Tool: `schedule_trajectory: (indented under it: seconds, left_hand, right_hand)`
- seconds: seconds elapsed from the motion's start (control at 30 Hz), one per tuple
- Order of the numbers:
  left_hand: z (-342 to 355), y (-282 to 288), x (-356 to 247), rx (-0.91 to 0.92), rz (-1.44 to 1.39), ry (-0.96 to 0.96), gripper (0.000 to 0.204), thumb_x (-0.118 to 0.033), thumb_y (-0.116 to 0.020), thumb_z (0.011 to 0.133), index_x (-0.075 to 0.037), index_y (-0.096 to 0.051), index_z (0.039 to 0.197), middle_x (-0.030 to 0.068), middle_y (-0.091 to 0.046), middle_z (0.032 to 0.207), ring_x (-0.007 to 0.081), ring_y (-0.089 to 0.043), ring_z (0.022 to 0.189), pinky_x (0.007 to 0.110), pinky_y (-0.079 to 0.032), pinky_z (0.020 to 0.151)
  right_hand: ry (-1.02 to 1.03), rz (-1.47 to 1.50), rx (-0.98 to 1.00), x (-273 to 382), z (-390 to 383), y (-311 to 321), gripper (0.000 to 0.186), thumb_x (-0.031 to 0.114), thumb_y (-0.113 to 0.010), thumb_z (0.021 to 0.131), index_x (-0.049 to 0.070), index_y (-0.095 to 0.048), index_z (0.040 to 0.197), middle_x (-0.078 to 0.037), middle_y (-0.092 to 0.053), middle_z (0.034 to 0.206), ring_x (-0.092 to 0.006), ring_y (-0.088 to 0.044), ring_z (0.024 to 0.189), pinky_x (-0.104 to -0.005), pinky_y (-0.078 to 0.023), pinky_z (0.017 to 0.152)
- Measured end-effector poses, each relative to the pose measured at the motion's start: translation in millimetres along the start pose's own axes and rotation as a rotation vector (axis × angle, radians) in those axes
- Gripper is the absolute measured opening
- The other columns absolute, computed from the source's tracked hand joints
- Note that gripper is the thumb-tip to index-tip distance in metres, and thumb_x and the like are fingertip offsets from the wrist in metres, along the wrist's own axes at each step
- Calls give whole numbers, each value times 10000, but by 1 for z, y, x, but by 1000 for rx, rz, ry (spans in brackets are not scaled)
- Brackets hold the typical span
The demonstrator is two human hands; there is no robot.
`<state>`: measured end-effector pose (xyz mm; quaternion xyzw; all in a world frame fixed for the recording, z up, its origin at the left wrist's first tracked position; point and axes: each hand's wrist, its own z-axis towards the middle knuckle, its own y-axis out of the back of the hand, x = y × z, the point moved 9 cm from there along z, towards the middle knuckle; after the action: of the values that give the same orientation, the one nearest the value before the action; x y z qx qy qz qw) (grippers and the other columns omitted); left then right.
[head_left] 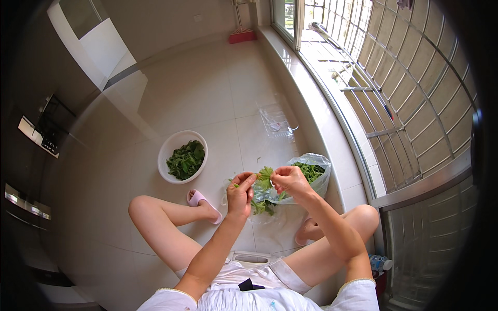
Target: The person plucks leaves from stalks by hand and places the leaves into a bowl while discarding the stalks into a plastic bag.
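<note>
Sprig [265,178], one, leafy, pinched by my left hand [240,196] and right hand [291,181]; one white bowl [169,147] ahead-left of my grip, one clear bag [322,182] just right.

Floor [212,88] is glossy pale tile, thin joints. On it: white bowl [164,150] of leafy greens [185,160], clear plastic bag [322,187] of green stems [311,171] to its right. Clear tray [276,126] beyond bag, red broom [242,37] at far end.

Open floor [228,114] ahead, bowl [167,149] left, bag [324,180] right
</note>
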<state>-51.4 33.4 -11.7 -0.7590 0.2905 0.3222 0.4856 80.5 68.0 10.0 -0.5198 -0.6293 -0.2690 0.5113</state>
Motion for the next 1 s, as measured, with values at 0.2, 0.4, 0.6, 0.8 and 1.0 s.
schedule_trajectory:
  seconds: [0.2,0.4,0.6,0.8,1.0]
  left_hand:
    - [15,15,-11,12,-50,-21,55,-36,-568,741,-56,-545,787,91,-603,773,25,-356,380,140,-237,328]
    - [29,-16,24,55,237,-29,83,-36,-618,688,-42,-584,764,17,-580,711,11,-395,474,145,-285,397]
    - [46,-92,70,284,784,-278,168,-120,-581,723,-7,-602,846,25,-574,720,79,-502,710,203,-398,627]
    - [37,-91,27,263,358,-83,191,-175,-556,777,-21,-590,885,-1,-562,767,50,-435,486,190,-356,441]
    - [19,-104,25,463,144,73,142,-115,-568,763,-30,-556,877,-44,-517,651,-15,-291,402,141,-204,354]
  right_hand:
    - [-20,1,32,11,-3,12,139,120,-565,718,-18,-565,697,-17,-515,582,-69,-474,498,-206,-418,472]
    - [128,-127,-14,54,-11,44,130,121,-578,745,-8,-574,747,-22,-542,608,-71,-500,513,-199,-425,461]
    - [236,-212,-128,67,-19,75,124,101,-562,753,-21,-569,774,-19,-540,600,-59,-499,503,-178,-431,449]
    - [275,-325,-279,65,-22,85,138,89,-558,733,-44,-578,764,-44,-560,613,-75,-514,509,-200,-447,434]
    - [180,-110,-83,54,-14,62,141,98,-574,739,-34,-571,789,-40,-560,654,-79,-523,545,-199,-448,468]
